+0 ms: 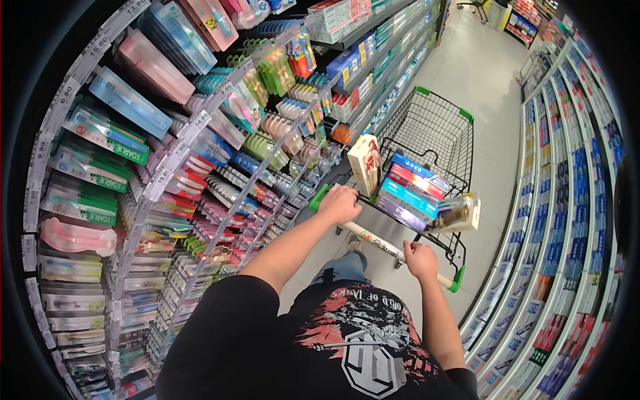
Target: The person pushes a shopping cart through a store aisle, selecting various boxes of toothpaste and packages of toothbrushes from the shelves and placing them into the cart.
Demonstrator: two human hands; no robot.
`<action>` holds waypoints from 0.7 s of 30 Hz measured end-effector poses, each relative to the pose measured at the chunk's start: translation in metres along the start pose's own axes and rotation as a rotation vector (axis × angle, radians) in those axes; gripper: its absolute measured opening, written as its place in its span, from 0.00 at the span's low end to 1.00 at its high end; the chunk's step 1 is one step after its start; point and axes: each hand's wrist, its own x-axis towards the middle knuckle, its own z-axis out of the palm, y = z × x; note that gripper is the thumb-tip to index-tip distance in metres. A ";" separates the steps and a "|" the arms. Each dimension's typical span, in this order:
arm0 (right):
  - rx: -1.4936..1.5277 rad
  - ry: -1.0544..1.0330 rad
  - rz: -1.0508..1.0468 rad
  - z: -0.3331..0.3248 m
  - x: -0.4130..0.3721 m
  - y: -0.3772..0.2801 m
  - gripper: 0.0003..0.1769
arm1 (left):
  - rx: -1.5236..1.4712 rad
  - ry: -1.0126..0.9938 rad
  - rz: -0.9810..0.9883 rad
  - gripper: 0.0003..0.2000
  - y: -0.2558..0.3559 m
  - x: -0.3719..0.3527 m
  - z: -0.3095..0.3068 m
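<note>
A shopping cart [427,123] with a dark wire basket and green corner pieces stands right in front of me. My left hand [339,205] is wrapped round the left part of its pale handlebar [377,241], close to the green end. Toward the right end, my right hand [421,259] grips the same bar. Just beyond the bar, several boxes sit in the cart's near section: a cream box [365,167] at the left, a stack of blue, red and purple boxes [411,193] in the middle, and a pale package [457,213] at the right.
Racks of hanging toothbrush packs [100,170] with price labels line my left. Shelves of small boxed goods [567,220] curve along my right. The tiled floor [490,73] of the aisle runs ahead between them, with a red display [523,23] at the far end.
</note>
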 end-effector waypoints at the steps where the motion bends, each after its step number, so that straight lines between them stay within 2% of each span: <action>1: 0.001 0.019 0.000 0.000 0.004 0.001 0.29 | -0.004 0.006 -0.003 0.14 0.000 0.006 -0.001; 3: -0.007 0.011 0.008 -0.008 0.010 0.000 0.29 | 0.010 0.008 0.012 0.17 0.001 0.013 -0.002; 8: -0.032 0.027 -0.012 -0.016 0.031 0.007 0.29 | 0.006 0.056 0.033 0.15 0.008 0.030 -0.002; 10: -0.033 0.153 -0.088 -0.017 0.036 0.012 0.29 | 0.037 0.093 0.054 0.13 0.014 0.036 -0.006; 12: -0.055 0.213 -0.138 -0.021 0.041 0.017 0.28 | -0.082 0.053 0.058 0.11 0.018 0.045 -0.013; 13: -0.045 0.232 -0.182 -0.022 0.044 0.022 0.26 | -0.269 0.193 0.057 0.09 0.016 0.048 -0.009; 14: -0.031 0.248 -0.226 -0.022 0.047 0.025 0.26 | -0.265 0.189 0.054 0.09 0.011 0.053 -0.012; 16: -0.032 0.247 -0.242 -0.028 0.054 0.027 0.24 | -0.778 0.532 -0.119 0.07 0.008 0.072 -0.045; 18: -0.082 0.256 -0.267 -0.032 0.060 0.030 0.24 | -0.532 0.911 -0.092 0.09 -0.025 0.096 -0.095; 19: -0.089 0.279 -0.285 -0.032 0.065 0.034 0.23 | -0.510 1.099 -0.096 0.12 -0.046 0.111 -0.119; 21: -0.091 0.281 -0.284 -0.034 0.073 0.041 0.23 | -0.344 1.201 -0.221 0.22 -0.095 0.133 -0.158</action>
